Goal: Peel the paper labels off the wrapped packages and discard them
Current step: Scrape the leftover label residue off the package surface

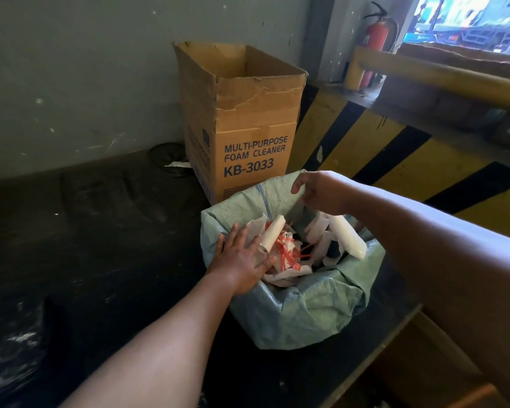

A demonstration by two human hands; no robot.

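A green woven sack (306, 313) stands open on the dark floor. It holds crumpled white paper labels (280, 276), red string (286, 254) and two rolled white paper pieces (273, 234) (348, 237). My left hand (242, 260) lies flat at the sack's near-left rim with its fingers spread, the fingertips touching the left roll and gripping nothing. My right hand (321, 189) is at the far rim, its fingers curled on the sack's raised edge. No wrapped package is in view.
A tall open cardboard box (248, 122) printed "Multi-Purpose Foam Cleaner" stands just behind the sack against the grey wall. A yellow-and-black striped barrier (395, 154) with a yellow rail (442, 78) runs along the right. A red fire extinguisher (376, 39) stands at the back.
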